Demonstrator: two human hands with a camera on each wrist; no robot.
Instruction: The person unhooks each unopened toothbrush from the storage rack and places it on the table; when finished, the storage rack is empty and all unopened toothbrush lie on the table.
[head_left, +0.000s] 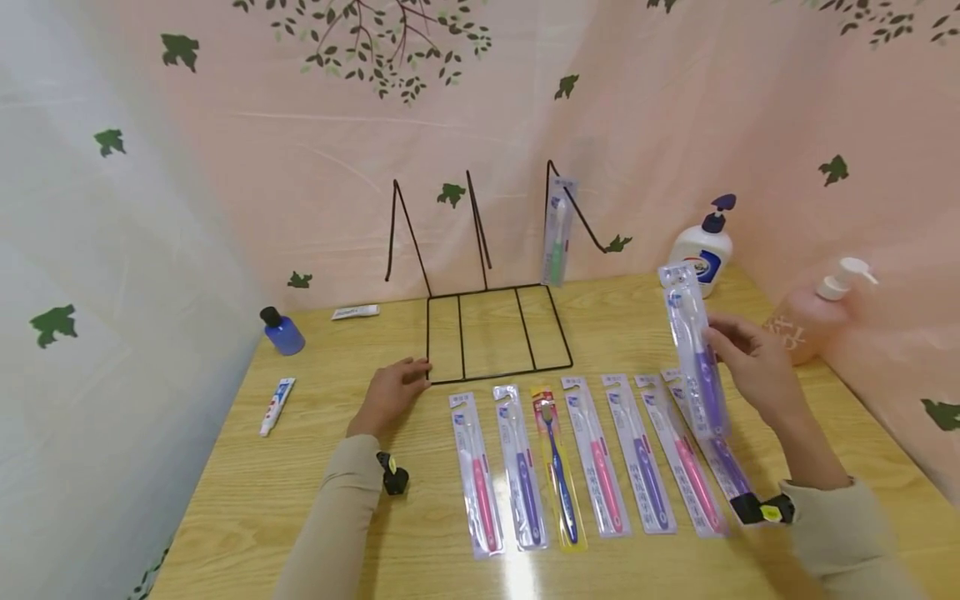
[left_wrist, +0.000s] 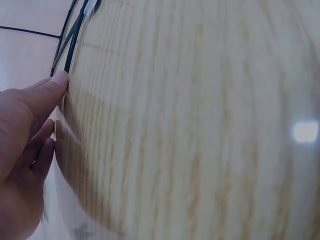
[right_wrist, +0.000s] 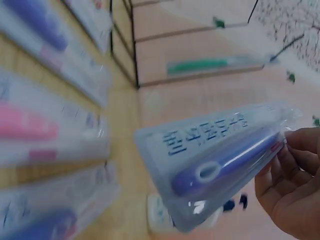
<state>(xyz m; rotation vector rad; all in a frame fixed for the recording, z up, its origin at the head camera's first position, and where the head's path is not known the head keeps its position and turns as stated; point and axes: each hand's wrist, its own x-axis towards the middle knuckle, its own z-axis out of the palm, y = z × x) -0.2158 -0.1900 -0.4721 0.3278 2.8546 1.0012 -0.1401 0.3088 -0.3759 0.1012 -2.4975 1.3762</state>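
Note:
My right hand (head_left: 761,371) pinches a packaged purple toothbrush (head_left: 693,350) by the pack's side, raised above the right end of a row. In the right wrist view, the thumb and fingers hold the pack near its upper end. My left hand (head_left: 392,393) holds the near left corner of a black wire display rack (head_left: 498,369), thumb (left_wrist: 61,79) against the wire. One packaged green toothbrush (head_left: 558,233) hangs on the rack's right prong. In the row lie packaged pink toothbrushes (head_left: 480,492), purple ones (head_left: 527,492) and a dark blue one (head_left: 558,479) on a yellow card.
Behind my right hand stand a white pump bottle (head_left: 705,246) and a pink pump bottle (head_left: 813,312). Over on the left are a small blue bottle (head_left: 283,333), a white tube (head_left: 356,312) and a toothpaste tube (head_left: 277,407). A patterned cloth (head_left: 330,150) backs the table.

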